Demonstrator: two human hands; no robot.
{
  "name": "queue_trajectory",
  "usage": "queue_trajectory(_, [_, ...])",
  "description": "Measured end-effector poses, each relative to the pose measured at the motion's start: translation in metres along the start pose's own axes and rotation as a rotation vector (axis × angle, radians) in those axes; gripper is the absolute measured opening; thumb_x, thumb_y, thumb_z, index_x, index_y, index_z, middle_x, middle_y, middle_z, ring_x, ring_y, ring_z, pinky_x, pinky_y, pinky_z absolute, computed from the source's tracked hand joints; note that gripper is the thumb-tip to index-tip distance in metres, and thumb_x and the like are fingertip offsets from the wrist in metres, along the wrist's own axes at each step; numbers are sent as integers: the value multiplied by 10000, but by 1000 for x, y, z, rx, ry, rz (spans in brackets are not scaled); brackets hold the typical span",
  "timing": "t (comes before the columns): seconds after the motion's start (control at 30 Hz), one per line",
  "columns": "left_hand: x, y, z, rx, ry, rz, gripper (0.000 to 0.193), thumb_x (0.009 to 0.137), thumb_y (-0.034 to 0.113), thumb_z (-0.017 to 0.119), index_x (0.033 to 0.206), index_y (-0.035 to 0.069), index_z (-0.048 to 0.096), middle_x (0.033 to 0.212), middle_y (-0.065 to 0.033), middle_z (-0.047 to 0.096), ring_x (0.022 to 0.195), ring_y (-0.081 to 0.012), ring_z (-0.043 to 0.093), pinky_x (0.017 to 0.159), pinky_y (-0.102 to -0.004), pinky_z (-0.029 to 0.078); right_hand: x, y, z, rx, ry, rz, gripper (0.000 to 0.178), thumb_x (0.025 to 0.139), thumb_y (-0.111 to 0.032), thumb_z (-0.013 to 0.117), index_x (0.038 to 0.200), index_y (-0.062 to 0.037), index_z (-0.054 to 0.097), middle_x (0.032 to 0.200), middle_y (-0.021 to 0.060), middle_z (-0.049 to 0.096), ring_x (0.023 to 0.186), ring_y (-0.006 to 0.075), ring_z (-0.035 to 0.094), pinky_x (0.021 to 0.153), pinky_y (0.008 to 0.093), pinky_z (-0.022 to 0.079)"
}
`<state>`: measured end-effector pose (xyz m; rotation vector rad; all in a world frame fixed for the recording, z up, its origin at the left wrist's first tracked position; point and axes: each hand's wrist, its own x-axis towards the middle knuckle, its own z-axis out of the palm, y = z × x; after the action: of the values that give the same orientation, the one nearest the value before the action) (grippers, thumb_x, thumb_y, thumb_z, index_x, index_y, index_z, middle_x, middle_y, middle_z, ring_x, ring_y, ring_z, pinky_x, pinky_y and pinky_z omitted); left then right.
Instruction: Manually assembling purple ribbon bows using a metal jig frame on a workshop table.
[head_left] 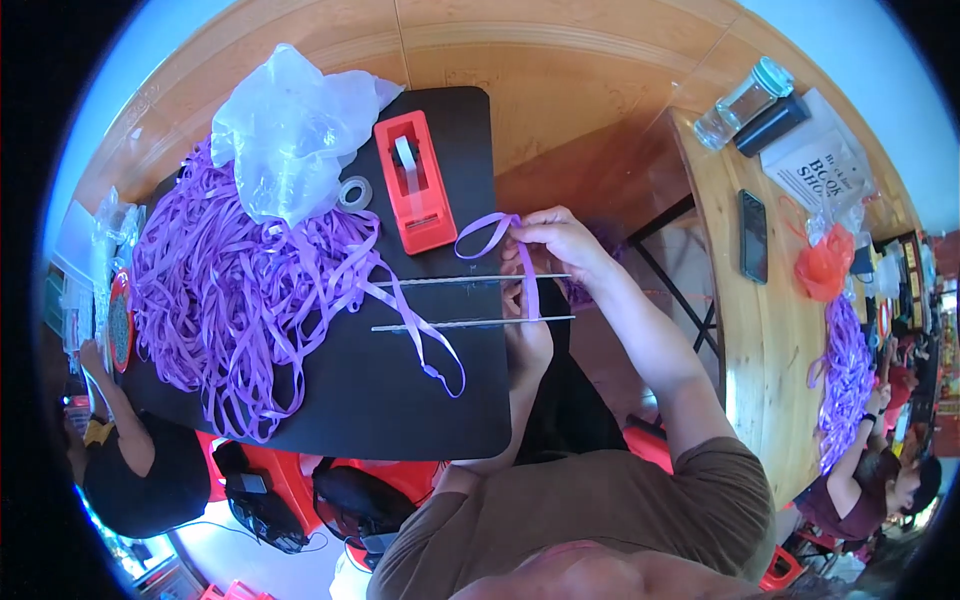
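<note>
My right hand (563, 240) pinches a narrow purple ribbon (485, 236) that curls into a small loop to its left. From there the ribbon drops across two thin parallel rods (470, 279) reaching past the table's right edge. Below it, my left hand (530, 345) is closed at the ribbon's lower part beside the nearer rod; some of its fingers are hidden behind the rods and ribbon. A big tangled heap of purple ribbons (240, 290) covers the left of the black table (430, 425). One looped strand from the heap crosses the rods' left ends.
A red tape dispenser (428, 235) stands beyond the rods, beside a tape roll (355, 193) and a translucent plastic bag (285, 130). On the wooden table (745, 350) at right lie a phone (753, 237), a bottle (745, 103) and a red bag (826, 263). Other people sit at both sides.
</note>
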<state>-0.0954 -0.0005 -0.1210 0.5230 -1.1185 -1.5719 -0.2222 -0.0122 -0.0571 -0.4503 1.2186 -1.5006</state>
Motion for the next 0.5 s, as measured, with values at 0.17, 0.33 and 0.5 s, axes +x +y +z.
queue_trajectory(0.17, [2,-5,-8,416,-75,151,343,941,132,526,1250,-11,488,1221,-131,543,1123,-213,537,991,-341,387,1,15,-6,-68,29,-2,136,866,-76,596,834,38,663,739,127,668,673,208,667,649,300,555])
queue_trajectory(0.33, [9,16,5,207,-125,-69,337,936,130,545,1249,6,542,1304,-121,505,1250,-205,425,1005,-359,373,5,44,-28,-75,79,-5,133,815,-70,605,760,12,693,706,92,667,619,148,613,581,266,486])
queue_trajectory(0.5, [9,12,2,125,-100,-43,350,926,156,574,1242,6,552,1345,-118,473,1284,-212,380,1033,-373,337,-1,43,-12,-19,34,36,141,842,-39,555,779,10,672,749,98,670,650,138,623,624,270,501])
